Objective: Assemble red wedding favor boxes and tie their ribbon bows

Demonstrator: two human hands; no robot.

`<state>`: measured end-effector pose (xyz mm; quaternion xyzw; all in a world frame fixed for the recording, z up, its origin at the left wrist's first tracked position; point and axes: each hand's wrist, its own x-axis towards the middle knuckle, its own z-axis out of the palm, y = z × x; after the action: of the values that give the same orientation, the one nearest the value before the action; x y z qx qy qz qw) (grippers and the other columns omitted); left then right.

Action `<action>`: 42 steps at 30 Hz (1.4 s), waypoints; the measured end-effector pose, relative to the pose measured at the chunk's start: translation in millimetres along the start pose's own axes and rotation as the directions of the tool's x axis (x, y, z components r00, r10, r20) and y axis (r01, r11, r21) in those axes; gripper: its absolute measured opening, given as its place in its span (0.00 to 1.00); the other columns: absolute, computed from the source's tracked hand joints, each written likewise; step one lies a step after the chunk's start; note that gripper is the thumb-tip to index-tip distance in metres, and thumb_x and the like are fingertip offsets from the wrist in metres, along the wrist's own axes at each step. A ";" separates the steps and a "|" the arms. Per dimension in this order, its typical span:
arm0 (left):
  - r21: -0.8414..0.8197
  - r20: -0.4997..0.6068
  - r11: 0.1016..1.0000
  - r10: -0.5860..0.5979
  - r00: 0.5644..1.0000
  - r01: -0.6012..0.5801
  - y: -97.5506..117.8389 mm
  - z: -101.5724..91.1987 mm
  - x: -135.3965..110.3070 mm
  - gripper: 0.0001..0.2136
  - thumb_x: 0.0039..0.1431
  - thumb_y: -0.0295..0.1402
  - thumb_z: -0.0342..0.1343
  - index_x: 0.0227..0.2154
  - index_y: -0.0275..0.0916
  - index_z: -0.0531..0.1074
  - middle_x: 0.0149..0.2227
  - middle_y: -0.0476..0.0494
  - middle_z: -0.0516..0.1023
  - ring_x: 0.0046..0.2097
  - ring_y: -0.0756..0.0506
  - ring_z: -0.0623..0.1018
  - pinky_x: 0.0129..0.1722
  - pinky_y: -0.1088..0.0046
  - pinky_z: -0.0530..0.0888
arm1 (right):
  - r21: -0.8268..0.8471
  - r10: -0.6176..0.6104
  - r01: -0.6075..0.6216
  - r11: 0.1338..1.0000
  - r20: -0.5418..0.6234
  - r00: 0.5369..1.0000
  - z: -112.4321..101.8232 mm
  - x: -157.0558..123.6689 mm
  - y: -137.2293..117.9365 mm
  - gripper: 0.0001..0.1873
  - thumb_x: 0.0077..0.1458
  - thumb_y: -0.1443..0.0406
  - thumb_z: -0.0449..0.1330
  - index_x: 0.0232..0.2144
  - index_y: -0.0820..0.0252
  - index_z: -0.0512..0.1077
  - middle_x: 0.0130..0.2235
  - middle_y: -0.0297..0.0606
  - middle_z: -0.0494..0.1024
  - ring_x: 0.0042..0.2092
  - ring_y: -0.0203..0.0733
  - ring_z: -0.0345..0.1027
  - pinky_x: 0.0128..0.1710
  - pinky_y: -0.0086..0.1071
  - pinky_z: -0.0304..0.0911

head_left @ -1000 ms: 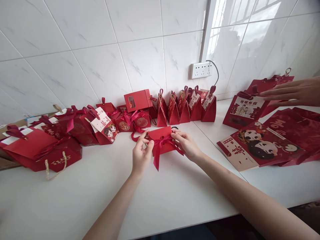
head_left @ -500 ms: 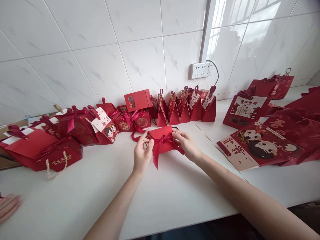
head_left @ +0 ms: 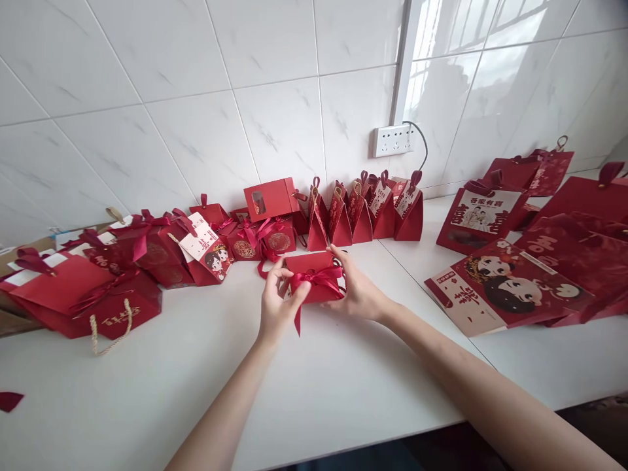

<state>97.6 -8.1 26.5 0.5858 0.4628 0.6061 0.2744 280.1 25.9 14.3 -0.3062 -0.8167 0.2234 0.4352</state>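
Note:
A small red gift box (head_left: 305, 263) with a dark red ribbon bow (head_left: 320, 280) on its front is between my two hands over the white table. My left hand (head_left: 282, 297) grips its left side, the thumb across the front by the bow and the fingers behind. My right hand (head_left: 360, 288) is wrapped round the right end, one finger on top and the thumb low. One ribbon tail hangs down beside my left thumb. The box's back and underside are hidden.
Upright red triangular boxes (head_left: 360, 219) line the tiled wall below a socket strip (head_left: 394, 140). Ribboned boxes (head_left: 115, 304) crowd the left. A flat printed box (head_left: 510, 288) and red bags (head_left: 564, 245) lie right. A dark red scrap (head_left: 10, 401) shows at the left edge.
My right hand has shifted from the ribbon at the upper corner to round the box's right end. The box has tilted. Another person's hand has left the view at the left edge.

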 end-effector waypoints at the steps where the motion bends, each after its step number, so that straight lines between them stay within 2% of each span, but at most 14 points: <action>1: 0.027 0.015 1.000 0.007 1.000 -0.007 -2.1 0.6 -0.5 0.16 0.47 0.40 0.63 0.35 0.40 0.65 0.62 0.34 0.60 0.60 0.40 0.67 0.53 0.64 0.69 | 0.005 0.003 -0.003 1.000 -0.001 1.000 0.5 0.2 -0.4 0.56 0.43 0.61 0.68 0.65 0.55 0.38 0.62 0.54 0.53 0.62 0.58 0.52 0.58 0.53 0.55; 4: 0.082 0.052 0.997 0.007 0.999 -0.011 -5.9 0.9 -0.4 0.16 0.48 0.39 0.63 0.37 0.40 0.65 0.63 0.34 0.56 0.62 0.39 0.64 0.54 0.63 0.67 | 0.043 0.028 -0.028 0.999 -0.008 1.000 1.1 0.8 -1.7 0.53 0.43 0.62 0.67 0.64 0.53 0.41 0.61 0.52 0.54 0.61 0.57 0.53 0.57 0.52 0.58; 9: 0.101 0.023 0.995 -0.013 1.000 0.011 -1.1 -3.1 2.0 0.11 0.54 0.43 0.56 0.32 0.40 0.68 0.60 0.35 0.64 0.59 0.38 0.67 0.55 0.62 0.66 | 0.097 0.051 -0.051 0.994 -0.003 0.999 0.6 0.6 -0.6 0.53 0.43 0.62 0.67 0.64 0.51 0.42 0.60 0.50 0.55 0.59 0.55 0.57 0.54 0.51 0.62; 14: -0.015 -0.029 0.998 -0.064 0.998 0.063 0.5 -5.3 2.5 0.15 0.58 0.47 0.50 0.26 0.39 0.65 0.59 0.37 0.65 0.56 0.41 0.70 0.53 0.64 0.67 | 0.069 0.040 -0.039 0.997 -0.003 0.999 0.4 0.1 -0.1 0.53 0.43 0.62 0.67 0.65 0.51 0.42 0.61 0.50 0.54 0.60 0.56 0.55 0.55 0.51 0.61; 17: -0.053 -0.041 0.998 -0.045 0.998 0.043 -4.1 -3.2 2.7 0.15 0.52 0.46 0.57 0.29 0.39 0.65 0.57 0.36 0.66 0.57 0.41 0.69 0.52 0.67 0.69 | 0.065 0.034 -0.034 0.997 -0.003 0.999 0.5 0.3 -1.0 0.52 0.43 0.62 0.67 0.65 0.52 0.43 0.61 0.50 0.54 0.61 0.56 0.53 0.55 0.51 0.61; 21: -0.008 0.007 0.999 -0.042 0.999 0.042 -10.5 -1.0 3.7 0.18 0.45 0.41 0.64 0.35 0.39 0.65 0.56 0.37 0.64 0.52 0.42 0.72 0.48 0.67 0.72 | 0.084 0.044 -0.043 0.996 -0.006 0.999 1.0 0.6 -1.7 0.52 0.43 0.62 0.67 0.64 0.53 0.43 0.61 0.51 0.54 0.60 0.55 0.55 0.54 0.50 0.62; 25: 0.066 0.028 0.998 -0.017 0.999 0.015 -12.1 -3.5 5.4 0.14 0.48 0.39 0.62 0.34 0.39 0.67 0.51 0.38 0.68 0.54 0.41 0.70 0.51 0.65 0.70 | 0.114 0.060 -0.059 0.992 -0.007 0.998 1.4 1.0 -2.0 0.52 0.43 0.61 0.67 0.64 0.51 0.43 0.60 0.50 0.55 0.61 0.56 0.54 0.55 0.51 0.61; 29: 0.076 0.018 0.997 -0.008 1.000 0.007 -9.3 -6.5 5.5 0.09 0.50 0.37 0.60 0.31 0.39 0.70 0.53 0.38 0.67 0.57 0.39 0.68 0.51 0.66 0.68 | 0.124 0.047 -0.046 0.991 -0.010 0.999 1.5 1.3 -2.4 0.51 0.43 0.61 0.67 0.64 0.52 0.43 0.59 0.49 0.56 0.60 0.54 0.56 0.55 0.49 0.62; 36: 0.047 0.028 0.999 -0.021 0.999 0.019 -6.3 -6.1 3.8 0.10 0.51 0.39 0.58 0.32 0.38 0.70 0.54 0.37 0.66 0.55 0.39 0.70 0.51 0.64 0.69 | 0.110 0.038 -0.037 0.993 -0.010 0.999 1.6 0.8 -1.6 0.51 0.44 0.63 0.66 0.64 0.53 0.43 0.60 0.50 0.55 0.59 0.53 0.57 0.55 0.51 0.62; 39: 0.058 -0.001 0.997 0.046 0.999 -0.046 -7.2 -2.7 1.1 0.11 0.54 0.41 0.57 0.33 0.38 0.69 0.54 0.36 0.66 0.54 0.41 0.71 0.47 0.67 0.72 | 0.092 0.029 -0.027 0.995 -0.013 1.000 1.9 0.4 -1.3 0.51 0.44 0.63 0.66 0.64 0.54 0.42 0.60 0.51 0.55 0.58 0.52 0.58 0.55 0.51 0.63; 42: 0.248 -0.092 0.941 0.261 0.961 -0.232 -7.8 1.1 -3.0 0.06 0.56 0.36 0.56 0.32 0.39 0.70 0.50 0.38 0.67 0.52 0.44 0.70 0.44 0.70 0.73 | 0.067 0.015 -0.013 0.998 -0.021 1.000 2.0 0.1 -1.9 0.50 0.44 0.63 0.66 0.64 0.54 0.43 0.60 0.51 0.55 0.59 0.53 0.57 0.54 0.50 0.63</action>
<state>97.6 -7.2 18.1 0.6287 0.4702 0.6119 0.0958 277.7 24.4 14.5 -0.2997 -0.8018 0.2502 0.4525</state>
